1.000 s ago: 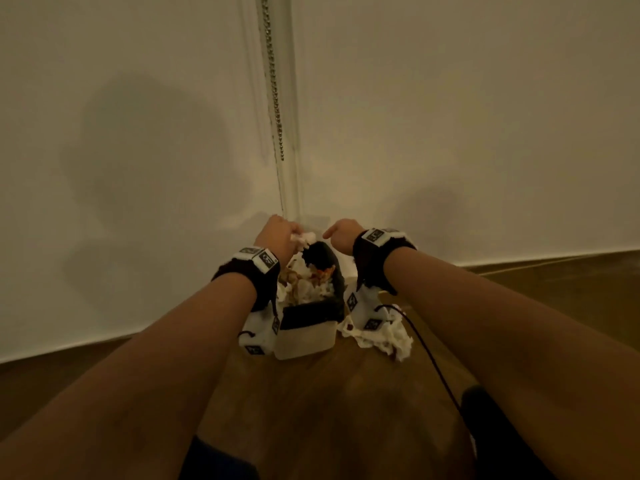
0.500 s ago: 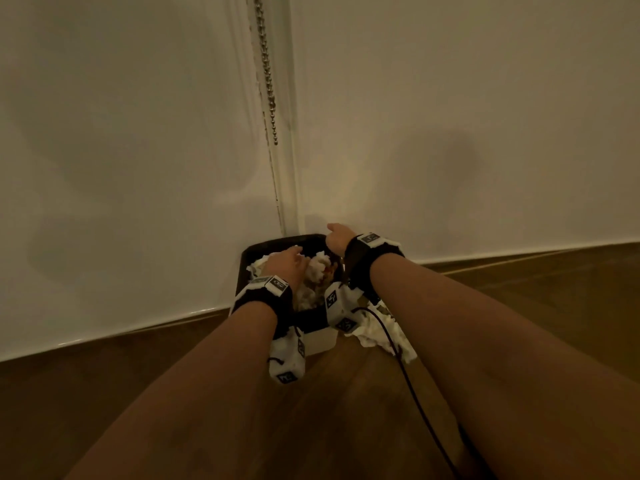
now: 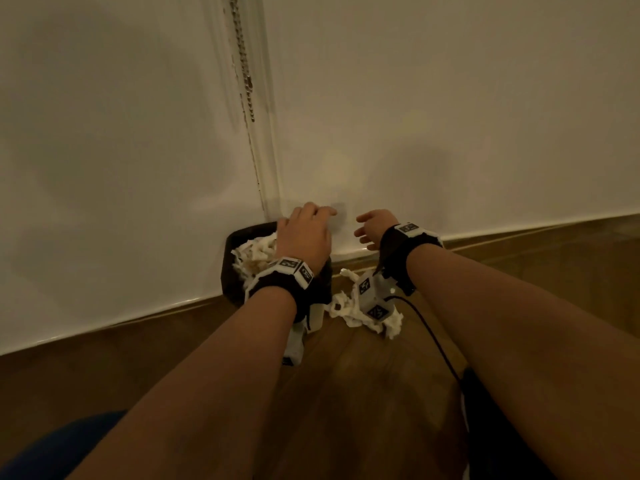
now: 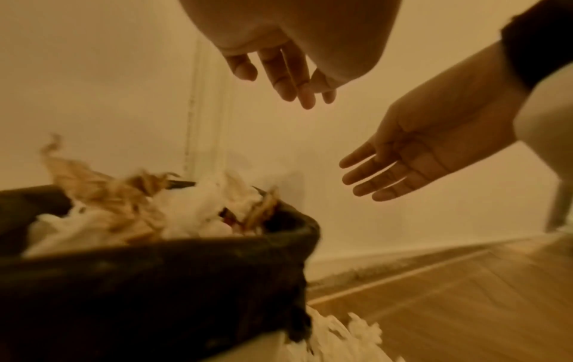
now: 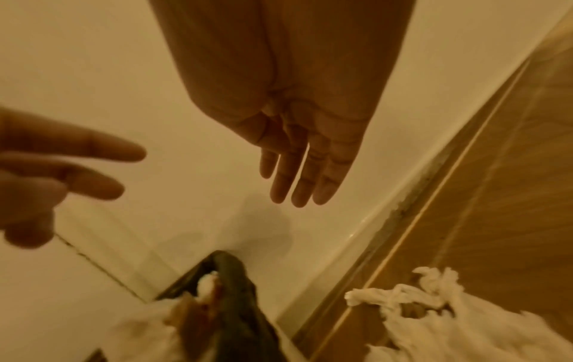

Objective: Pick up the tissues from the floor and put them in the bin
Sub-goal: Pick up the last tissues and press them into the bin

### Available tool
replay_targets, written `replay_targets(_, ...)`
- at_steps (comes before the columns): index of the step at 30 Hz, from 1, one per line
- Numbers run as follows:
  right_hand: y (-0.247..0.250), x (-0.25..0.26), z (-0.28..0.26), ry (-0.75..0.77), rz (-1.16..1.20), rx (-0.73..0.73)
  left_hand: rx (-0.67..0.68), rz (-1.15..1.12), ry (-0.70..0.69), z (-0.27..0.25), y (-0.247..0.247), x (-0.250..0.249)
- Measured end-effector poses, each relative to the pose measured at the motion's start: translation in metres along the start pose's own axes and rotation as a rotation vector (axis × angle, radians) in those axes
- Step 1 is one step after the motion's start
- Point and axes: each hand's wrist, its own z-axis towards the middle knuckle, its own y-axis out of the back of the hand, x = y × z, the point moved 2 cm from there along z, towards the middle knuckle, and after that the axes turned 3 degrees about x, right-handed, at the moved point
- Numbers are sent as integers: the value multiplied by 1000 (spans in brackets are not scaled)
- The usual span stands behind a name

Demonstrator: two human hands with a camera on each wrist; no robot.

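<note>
fingers (image 4: 376,177) of the right hand (image 3: 373,226) are straight and slightly apart, holding nothing, at centre frame in the head view just right of the bin (image 3: 231,275). fingers of the left hand (image 3: 304,237) are straight and loose too, palm down above the bin's far right corner, gripping nothing. the dark-lined bin stands against the white wall (image 3: 450,116), heaped with crumpled tissues (image 3: 254,254). more tissues (image 3: 349,311) lie on the wooden floor (image 3: 346,393) just beside the bin's lower right side, below the right wrist.
</note>
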Motion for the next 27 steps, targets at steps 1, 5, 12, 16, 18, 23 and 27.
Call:
replay_targets(1,3,-11,-3,-18,-57,-7,16,4,-53,-5,-7,-11)
replay_targets(5,7,-58,-16,-46,-244,-37,226,-37,-97,-25,-44,-35)
replay_targets(12,2,-145,-15,-176,-513,25,720,-82,106,-67,-112,-22)
replay_targets(16,-10,-184,-8,-206,-598,151,817,-82,166,-87,-151,-12)
replay_targets(18,-20,-197,-3,-232,-729,277,811,-104,176,-92,-168,-12)
replay_targets(23,-45,-222,9,-218,-810,217,769,-106,196,-86,-203,-16)
replay_targets(27,-53,-237,21,-164,-682,93,703,-109,151,-70,-229,-13)
